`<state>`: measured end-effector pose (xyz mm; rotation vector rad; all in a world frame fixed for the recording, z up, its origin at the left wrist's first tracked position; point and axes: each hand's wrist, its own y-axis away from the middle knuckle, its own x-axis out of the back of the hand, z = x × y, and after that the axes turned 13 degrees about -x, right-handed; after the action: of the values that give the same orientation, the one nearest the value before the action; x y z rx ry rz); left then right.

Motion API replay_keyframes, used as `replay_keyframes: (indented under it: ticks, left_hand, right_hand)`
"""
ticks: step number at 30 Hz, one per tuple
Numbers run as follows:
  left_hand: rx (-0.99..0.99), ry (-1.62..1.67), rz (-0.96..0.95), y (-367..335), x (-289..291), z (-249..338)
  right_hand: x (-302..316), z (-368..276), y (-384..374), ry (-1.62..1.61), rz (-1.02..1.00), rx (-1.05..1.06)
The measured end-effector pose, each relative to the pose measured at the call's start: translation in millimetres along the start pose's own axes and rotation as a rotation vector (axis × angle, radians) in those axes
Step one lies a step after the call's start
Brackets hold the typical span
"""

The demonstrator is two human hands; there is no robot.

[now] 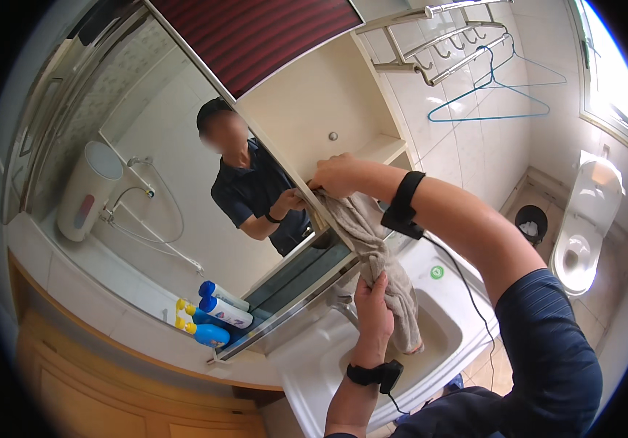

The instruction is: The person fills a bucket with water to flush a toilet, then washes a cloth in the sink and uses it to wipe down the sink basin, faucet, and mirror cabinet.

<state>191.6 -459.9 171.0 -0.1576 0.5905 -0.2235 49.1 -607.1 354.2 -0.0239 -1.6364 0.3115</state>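
1. While the right hand [337, 175] presses the top of the crumpled beige cloth towel [372, 252] against the edge of the wall mirror [182, 182], its fingers are closed on the fabric.
2. The left hand [374, 310] sits at about six o'clock from the right one — fingers wrapped round the towel's lower part.
3. The towel's long axis runs from eleven o'clock down to five, hanging over the white ceramic washbasin [314, 365].
4. Both hands touch it — neither is free.

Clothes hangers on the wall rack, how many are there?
2: a teal hanger hangs from the metal wall rack, and a pale thin hanger sits just behind it. Others may be hidden.
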Motion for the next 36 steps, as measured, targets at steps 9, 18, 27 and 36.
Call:
replay_keyframes:
  ticks: [9, 18, 27, 36]
  left_hand:
    - [0.005, 0.047, 0.069, 7, 1, 3]
    - [-0.020, 0.026, 0.006, 2, -5, -4]
    - [-0.033, 0.029, -0.016, -18, 5, 3]
    - [-0.072, -0.028, -0.088, -14, -5, 22]
  right_hand:
    - [-13, -1, -10, -0.077, 0.046, 0.001]
    - [-22, -10, 30, -0.113, 0.280, 0.067]
    - [-33, -19, 93, -0.223, 0.578, 0.474]
    - [-20, 46, 72, -0.898, 0.649, -0.065]
